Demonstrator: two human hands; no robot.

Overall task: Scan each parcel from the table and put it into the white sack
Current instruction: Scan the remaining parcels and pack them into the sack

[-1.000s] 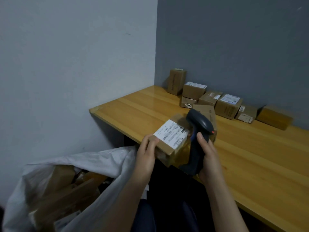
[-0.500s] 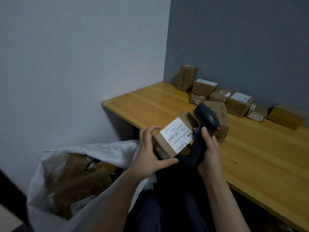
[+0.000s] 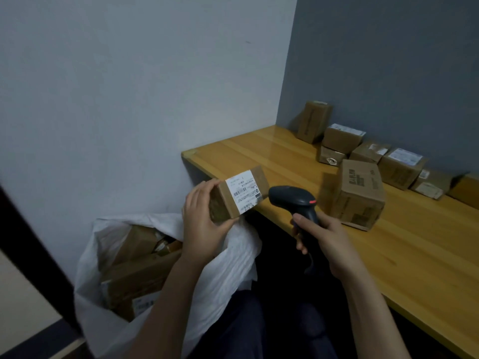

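Holding the parcel label-up above the sack, left hand grips its near end, thumb under. Right hand is wrapped round the scanner, whose head is just beside the label. Risk: one-end grip could slip, so the parcel drops in before it reads. More boxes wait on the table.

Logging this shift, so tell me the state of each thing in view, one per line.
Small parcel: held off table by left hand, label up.
Scanner: gripped by right hand, red light lit.
White sack: open, boxes inside.
Large box: closed, standing on table.
Back-row parcels: closed, on table.
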